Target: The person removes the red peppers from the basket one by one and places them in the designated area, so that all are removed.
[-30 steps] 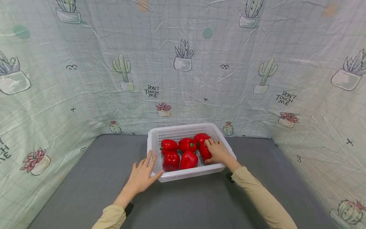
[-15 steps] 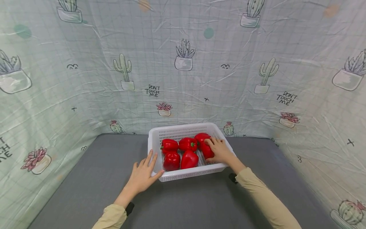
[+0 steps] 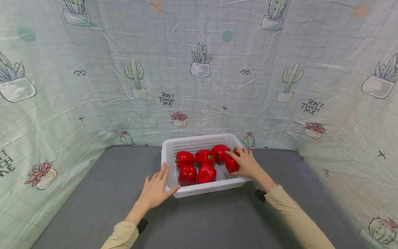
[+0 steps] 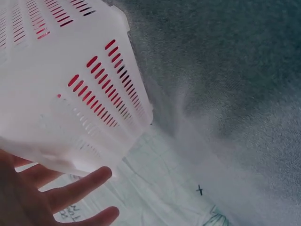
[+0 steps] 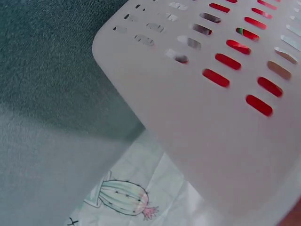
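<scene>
And here we have the right hand (image 3: pixel 248 166), fingers curled round the rightmost pepper (image 3: pixel 230 163), inside the white basket (image 3: pixel 201 188) at its right end; over at the near left corner, we see the left hand (image 3: pixel 153 192), fingers spread, gripping nothing, touching the rim, and five other red peppers (image 3: pixel 206 174) lie between the hands

The table (image 3: pixel 211 221) is flat, plain and dark gray. One white basket (image 3: pixel 206 189) sits right on it, close to the back and near the middle. The basket is turned a little and has lots of small holes in its sides.
</scene>
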Demonstrator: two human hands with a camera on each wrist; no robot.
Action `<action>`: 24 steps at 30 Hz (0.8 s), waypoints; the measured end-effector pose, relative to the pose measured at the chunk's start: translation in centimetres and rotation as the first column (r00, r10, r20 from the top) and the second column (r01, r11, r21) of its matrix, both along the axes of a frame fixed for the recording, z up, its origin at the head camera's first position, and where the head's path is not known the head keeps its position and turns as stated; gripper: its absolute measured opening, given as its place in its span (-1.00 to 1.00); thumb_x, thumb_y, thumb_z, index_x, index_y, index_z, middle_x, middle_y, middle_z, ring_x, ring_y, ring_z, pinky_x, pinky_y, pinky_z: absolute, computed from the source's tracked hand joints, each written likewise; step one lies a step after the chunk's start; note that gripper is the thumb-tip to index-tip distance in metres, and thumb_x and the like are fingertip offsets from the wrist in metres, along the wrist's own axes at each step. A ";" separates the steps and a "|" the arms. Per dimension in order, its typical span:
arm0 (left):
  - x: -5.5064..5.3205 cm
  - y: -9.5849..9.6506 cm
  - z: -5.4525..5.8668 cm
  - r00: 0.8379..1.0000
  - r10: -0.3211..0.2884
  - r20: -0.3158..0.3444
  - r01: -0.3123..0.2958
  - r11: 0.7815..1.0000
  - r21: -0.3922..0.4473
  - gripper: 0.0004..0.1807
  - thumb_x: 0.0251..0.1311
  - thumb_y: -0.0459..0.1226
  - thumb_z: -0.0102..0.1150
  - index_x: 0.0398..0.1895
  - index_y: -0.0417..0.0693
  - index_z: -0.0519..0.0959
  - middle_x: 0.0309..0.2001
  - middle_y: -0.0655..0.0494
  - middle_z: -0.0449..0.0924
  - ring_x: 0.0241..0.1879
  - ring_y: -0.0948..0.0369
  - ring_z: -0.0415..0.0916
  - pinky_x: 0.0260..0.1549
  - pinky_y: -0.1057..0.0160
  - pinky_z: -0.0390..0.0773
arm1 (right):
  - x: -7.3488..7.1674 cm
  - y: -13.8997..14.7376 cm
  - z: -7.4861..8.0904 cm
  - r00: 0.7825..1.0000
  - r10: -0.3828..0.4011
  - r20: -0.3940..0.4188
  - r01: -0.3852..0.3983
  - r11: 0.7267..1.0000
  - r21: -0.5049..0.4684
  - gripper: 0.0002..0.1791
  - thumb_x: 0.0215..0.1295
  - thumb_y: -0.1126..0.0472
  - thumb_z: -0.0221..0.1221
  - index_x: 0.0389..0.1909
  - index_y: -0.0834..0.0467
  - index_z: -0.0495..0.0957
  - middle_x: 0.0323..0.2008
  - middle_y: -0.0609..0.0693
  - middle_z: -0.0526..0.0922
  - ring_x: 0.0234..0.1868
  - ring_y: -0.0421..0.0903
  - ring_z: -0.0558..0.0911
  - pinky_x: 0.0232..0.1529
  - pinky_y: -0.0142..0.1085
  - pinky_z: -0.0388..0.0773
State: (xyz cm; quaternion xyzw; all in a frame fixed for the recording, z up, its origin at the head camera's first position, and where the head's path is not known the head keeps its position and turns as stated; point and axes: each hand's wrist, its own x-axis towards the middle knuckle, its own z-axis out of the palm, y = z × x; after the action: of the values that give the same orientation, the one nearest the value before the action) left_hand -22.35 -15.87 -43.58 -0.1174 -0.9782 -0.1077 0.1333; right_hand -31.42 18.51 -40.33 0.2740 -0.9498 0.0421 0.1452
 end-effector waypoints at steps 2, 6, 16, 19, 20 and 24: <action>0.0 0.1 0.0 1.000 0.008 -0.007 -0.008 1.000 0.000 -0.09 0.00 0.23 -0.04 0.30 -0.19 0.14 0.35 -0.09 0.08 0.13 -0.10 0.31 0.00 -0.28 0.18 | 0.2 0.2 0.2 1.000 0.005 0.003 -0.005 1.000 -0.025 -0.04 -0.35 -0.05 0.43 0.21 -0.02 0.27 0.01 0.14 0.31 0.03 0.12 0.31 -0.03 0.07 0.26; 0.1 0.4 -0.1 0.999 0.019 -0.026 -0.020 1.000 -0.013 -0.10 0.03 0.22 -0.06 0.29 -0.23 0.15 0.35 -0.16 0.03 0.13 -0.15 0.29 -0.01 -0.33 0.15 | 0.6 0.5 0.9 1.000 0.008 0.001 -0.008 0.997 -0.071 -0.05 -0.35 -0.03 0.44 0.20 0.02 0.26 0.00 0.16 0.27 -0.02 0.09 0.38 -0.07 0.03 0.27; 0.3 0.6 -0.4 0.998 0.027 -0.057 -0.027 1.000 -0.003 -0.13 0.05 0.19 -0.06 0.27 -0.28 0.17 0.35 -0.25 -0.01 0.10 -0.17 0.29 -0.02 -0.32 0.15 | 1.6 1.9 1.8 1.000 0.018 0.003 -0.017 0.994 -0.104 -0.03 -0.26 -0.15 0.37 0.20 0.15 0.22 0.10 0.20 0.32 0.05 0.16 0.37 -0.11 0.03 0.26; 0.2 0.5 -0.5 0.998 0.025 -0.054 -0.026 1.000 -0.005 -0.12 0.06 0.19 -0.07 0.27 -0.29 0.17 0.35 -0.24 -0.01 0.09 -0.16 0.31 -0.02 -0.32 0.16 | 1.8 2.3 1.9 1.000 0.012 0.009 -0.011 0.994 -0.110 -0.03 -0.22 -0.20 0.33 0.22 0.16 0.19 0.05 0.20 0.38 0.02 0.15 0.38 -0.14 0.00 0.25; 0.2 0.5 -0.5 0.998 0.025 -0.051 -0.026 1.000 -0.006 -0.12 0.06 0.20 -0.08 0.27 -0.29 0.16 0.35 -0.24 -0.02 0.09 -0.15 0.32 -0.02 -0.32 0.16 | 1.9 2.5 1.9 1.000 0.008 0.007 -0.008 0.994 -0.111 -0.03 -0.22 -0.20 0.32 0.22 0.16 0.19 0.04 0.20 0.39 0.01 0.15 0.38 -0.14 0.00 0.26; 0.2 0.6 -0.4 0.999 0.022 -0.039 -0.022 1.000 0.004 -0.11 0.06 0.19 -0.07 0.28 -0.30 0.15 0.36 -0.24 -0.03 0.09 -0.14 0.33 -0.02 -0.32 0.15 | 2.1 3.2 2.0 1.000 -0.023 0.005 0.023 0.992 -0.127 -0.07 -0.15 -0.20 0.29 0.21 0.19 0.19 0.03 0.21 0.38 -0.02 0.14 0.37 -0.17 -0.03 0.25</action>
State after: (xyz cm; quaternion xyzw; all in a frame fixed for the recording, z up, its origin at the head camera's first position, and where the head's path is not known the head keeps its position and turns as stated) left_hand -22.17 -15.24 -43.97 -0.1086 -0.9764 -0.1058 0.1539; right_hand -29.27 21.75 -38.30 0.2532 -0.9485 0.1013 0.1612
